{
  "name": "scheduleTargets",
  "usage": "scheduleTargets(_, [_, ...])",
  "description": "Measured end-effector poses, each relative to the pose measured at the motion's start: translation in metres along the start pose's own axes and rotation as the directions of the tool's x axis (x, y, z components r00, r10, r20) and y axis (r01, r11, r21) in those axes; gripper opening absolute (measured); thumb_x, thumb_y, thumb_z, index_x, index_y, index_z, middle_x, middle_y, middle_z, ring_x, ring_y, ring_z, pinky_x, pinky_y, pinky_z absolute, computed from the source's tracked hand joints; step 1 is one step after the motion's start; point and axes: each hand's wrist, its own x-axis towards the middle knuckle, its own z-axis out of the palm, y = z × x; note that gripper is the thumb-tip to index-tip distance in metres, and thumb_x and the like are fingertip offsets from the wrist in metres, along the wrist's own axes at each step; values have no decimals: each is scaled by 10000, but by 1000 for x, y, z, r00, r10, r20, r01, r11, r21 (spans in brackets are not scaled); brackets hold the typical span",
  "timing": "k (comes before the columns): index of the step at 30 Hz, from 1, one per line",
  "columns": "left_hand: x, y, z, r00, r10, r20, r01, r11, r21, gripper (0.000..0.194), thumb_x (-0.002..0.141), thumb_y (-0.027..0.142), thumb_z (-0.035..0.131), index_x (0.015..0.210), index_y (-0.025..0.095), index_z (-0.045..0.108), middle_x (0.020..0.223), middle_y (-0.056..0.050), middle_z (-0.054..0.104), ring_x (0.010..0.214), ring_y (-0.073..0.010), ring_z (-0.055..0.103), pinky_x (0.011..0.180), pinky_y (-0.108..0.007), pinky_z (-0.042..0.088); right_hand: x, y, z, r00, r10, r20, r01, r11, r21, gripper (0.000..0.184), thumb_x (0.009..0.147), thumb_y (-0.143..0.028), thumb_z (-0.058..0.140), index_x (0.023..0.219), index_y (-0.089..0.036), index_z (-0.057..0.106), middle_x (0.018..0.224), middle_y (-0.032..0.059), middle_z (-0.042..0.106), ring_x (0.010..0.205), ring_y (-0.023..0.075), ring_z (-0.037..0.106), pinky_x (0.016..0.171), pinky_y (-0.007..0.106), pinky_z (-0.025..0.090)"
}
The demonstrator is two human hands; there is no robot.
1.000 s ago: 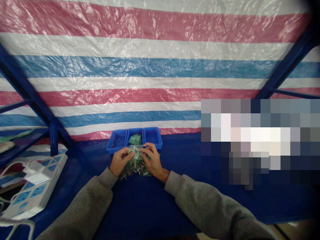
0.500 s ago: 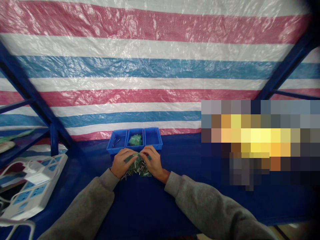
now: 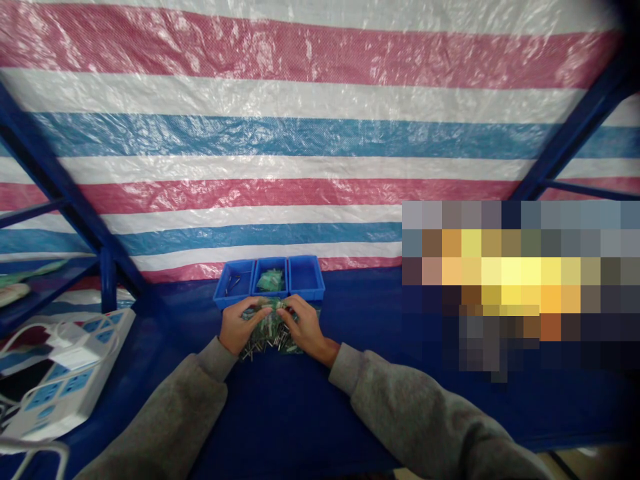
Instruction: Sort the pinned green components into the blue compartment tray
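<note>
My left hand point(image 3: 241, 325) and my right hand point(image 3: 306, 328) are close together over a pile. Each pinches, thumb against fingers, a small translucent green plastic packet point(image 3: 273, 304); its contents are too small to make out. Right below lie more green packets point(image 3: 267, 328) mixed with loose, thin metal pieces point(image 3: 256, 347) like screws or pins. Just behind my hands stand three joined blue bins. A few thin metal pieces lie in the left bin point(image 3: 220, 298), green packets are heaped in the middle bin point(image 3: 270, 295), and nothing shows in the right bin point(image 3: 311, 293).
On the left, a white power strip point(image 3: 95, 393) with plugs and cables lies on the blue tabletop point(image 3: 280, 427). Blue metal posts point(image 3: 107, 277) frame both sides. A striped plastic sheet point(image 3: 300, 137) hangs behind. A pixelated patch hides the right side.
My fingertips have shifted slightly, and more of the green packet between them shows. Both hands stay over the pile; the bins have not moved.
</note>
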Motion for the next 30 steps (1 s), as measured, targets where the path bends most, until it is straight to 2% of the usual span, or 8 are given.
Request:
scheduleTargets(5, [0,0,-1,1000,23,10,-23,1000,12,196,742,354,650,772,161,668,722,-23,681,671,-163,614,686,-266,499,-1,3,1,1000,14,-8,-15,1000,-3,158,873,-264,515,750,-177,561,742,26,568,701,144,535,657,244,419])
scheduleTargets(11, [0,1,-1,999,7,53,-8,1000,15,187,750,336,646,809,160,671,770,-34,687,718,-171,625,711,-268,488,-2,4,2,999,23,-34,-23,1000,3,192,867,-293,525,712,-186,566,696,14,574,651,136,538,624,237,416])
scheduleTargets(24, [0,0,0,999,4,37,-4,1000,6,161,741,321,655,782,167,677,742,-27,687,684,-171,621,693,-273,493,-4,8,4,999,37,-29,-37,999,4,220,854,-305,546,670,-185,557,686,6,594,632,124,545,627,230,425])
scheduleTargets(30, [0,-1,1,1000,-28,13,29,999,-44,162,742,303,660,833,169,669,829,-37,688,764,-178,632,736,-277,495,-3,0,-2,1000,11,-12,-11,1000,15,196,886,-283,493,761,-182,604,730,22,599,687,140,560,669,249,438])
